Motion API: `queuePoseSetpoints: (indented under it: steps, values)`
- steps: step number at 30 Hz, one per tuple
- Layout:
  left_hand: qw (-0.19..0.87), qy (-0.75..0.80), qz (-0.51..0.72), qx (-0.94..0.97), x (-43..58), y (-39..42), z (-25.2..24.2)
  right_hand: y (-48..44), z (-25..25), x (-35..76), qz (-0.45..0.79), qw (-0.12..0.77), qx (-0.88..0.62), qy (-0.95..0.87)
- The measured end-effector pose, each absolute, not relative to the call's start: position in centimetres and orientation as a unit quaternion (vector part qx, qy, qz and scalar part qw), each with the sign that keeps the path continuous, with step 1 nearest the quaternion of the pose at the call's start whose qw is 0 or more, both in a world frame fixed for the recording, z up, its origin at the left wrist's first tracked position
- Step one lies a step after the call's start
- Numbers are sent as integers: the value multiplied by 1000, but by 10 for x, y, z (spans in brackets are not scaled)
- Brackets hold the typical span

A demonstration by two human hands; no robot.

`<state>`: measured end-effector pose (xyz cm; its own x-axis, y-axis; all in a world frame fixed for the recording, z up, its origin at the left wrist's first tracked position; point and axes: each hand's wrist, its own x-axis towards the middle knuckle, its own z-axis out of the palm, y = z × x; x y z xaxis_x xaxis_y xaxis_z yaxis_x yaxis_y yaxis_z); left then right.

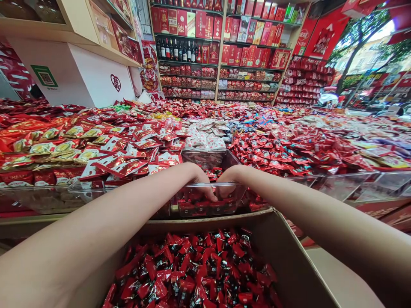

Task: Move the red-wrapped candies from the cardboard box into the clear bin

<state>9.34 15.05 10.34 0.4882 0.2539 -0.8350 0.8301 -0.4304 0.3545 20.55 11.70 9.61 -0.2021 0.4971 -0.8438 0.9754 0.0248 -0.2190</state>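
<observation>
Both hands reach into a clear plastic bin [239, 199] at the middle of the display. My left hand [202, 177] dips over the front rim, and its fingers, seen through the clear wall, point down and look stretched out among small red-wrapped candies [199, 208]. My right hand [229, 177] bends down into the same bin from the right, close beside the left; its fingertips are mostly hidden. Below my forearms stands an open cardboard box [272, 239] holding many red and black wrapped candies [192, 273].
Heaps of red snack packets [122, 158] lie left of the bin, white packets [208, 132] behind it, and more red packets [272, 149] to the right. A white pillar [93, 72] rises at the left. Shelves with wine bottles [176, 50] and gift boxes [201, 23] line the back.
</observation>
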Motion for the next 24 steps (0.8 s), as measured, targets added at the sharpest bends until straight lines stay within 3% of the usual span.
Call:
queuePoseSetpoints:
  steps: [4, 13, 24]
  values:
    - [391, 358, -359, 768, 93, 151, 102, 121, 94, 208, -428, 299, 524, 673]
    - [377, 355, -342, 784, 94, 159, 101, 123, 95, 203, -336, 285, 537, 719]
    - [392, 358, -365, 765, 92, 156, 99, 122, 97, 202, -384, 285, 541, 692]
